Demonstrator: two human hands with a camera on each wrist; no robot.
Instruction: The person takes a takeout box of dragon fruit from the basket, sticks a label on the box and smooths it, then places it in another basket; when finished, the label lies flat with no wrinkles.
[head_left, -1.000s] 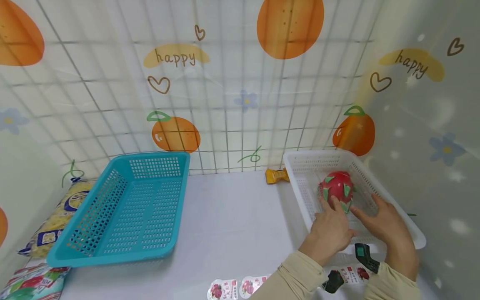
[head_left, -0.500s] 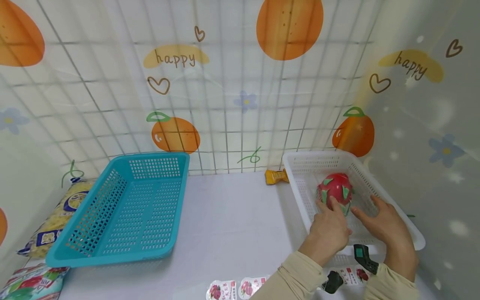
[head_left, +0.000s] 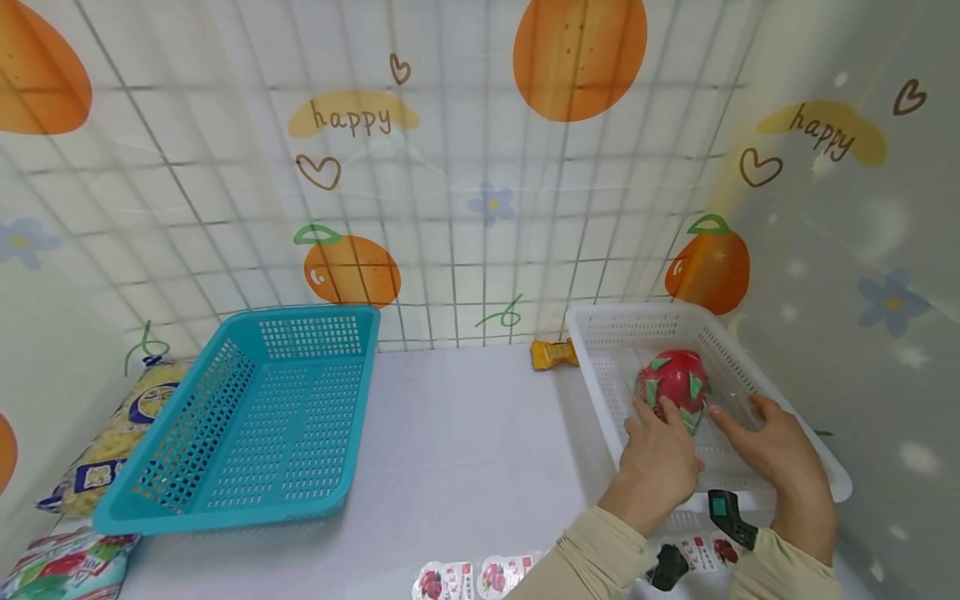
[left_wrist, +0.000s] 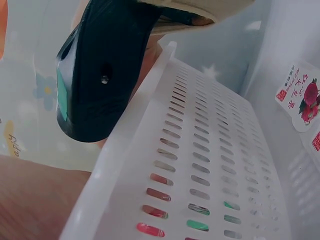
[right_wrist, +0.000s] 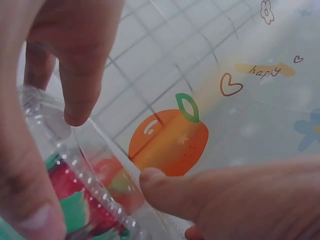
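A red dragon fruit [head_left: 678, 377] with green scales lies in a clear plastic box [right_wrist: 92, 187] inside the white basket [head_left: 600, 400], in the head view's right part. My left hand [head_left: 656, 458] reaches over the near end of the box. In the right wrist view its fingers and thumb lie on either side of the clear ridged edge. My right hand [head_left: 783, 446] is to the right of the box, thumb and fingers spread apart. Its thumb [right_wrist: 155, 182] lies right at the box's edge in the right wrist view.
A turquoise basket [head_left: 352, 433] stands at left, with a yellow bag [head_left: 97, 467] and a red-green packet [head_left: 75, 562] beside it. A yellow-wrapped item [head_left: 552, 354] sits behind the white basket. Fruit stickers [head_left: 446, 581] lie in front. A dark wrist device [left_wrist: 105, 70] overlaps the basket's slotted wall.
The dragon fruit and the box around it have shifted slightly, a little nearer. My right hand has drifted a bit to the right; my left hand is nearly still.
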